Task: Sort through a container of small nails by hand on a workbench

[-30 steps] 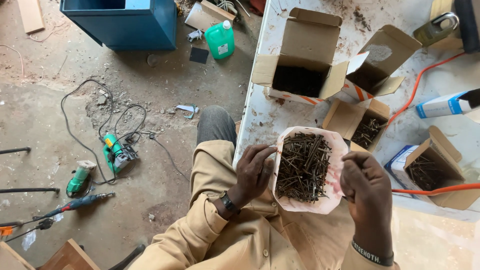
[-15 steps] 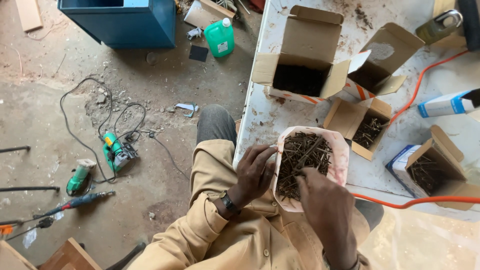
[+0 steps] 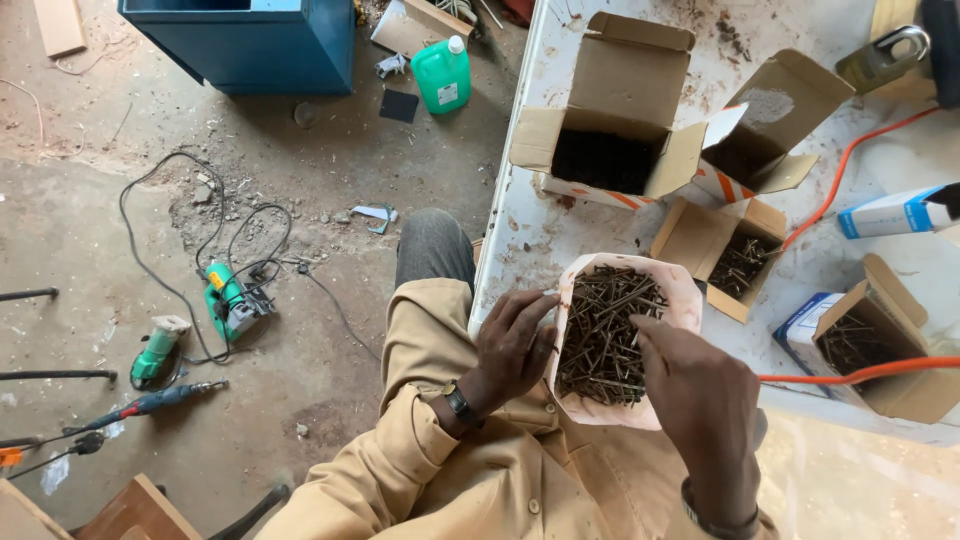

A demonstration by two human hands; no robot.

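Two bare hands work over an open paper bag of dark screws at the edge of a white surface.

Nearest, the left hand (image 3: pixel 515 345), wearing a wristwatch, has its grip closed on the side of the paper bag (image 3: pixel 612 340). The right hand (image 3: pixel 700 400) reaches over the bag with fingers on the screws (image 3: pixel 600 335); whether its grip holds any cannot be told. The bag sits at the near edge of the white surface (image 3: pixel 530 240). Beyond it stand open cardboard boxes (image 3: pixel 610 110), some with screws inside, and an orange cable (image 3: pixel 850 372) crosses the right. Farther left, on the floor, lie a green power tool (image 3: pixel 232 300), a green bottle (image 3: pixel 442 75) and a blue cabinet (image 3: pixel 250 45).
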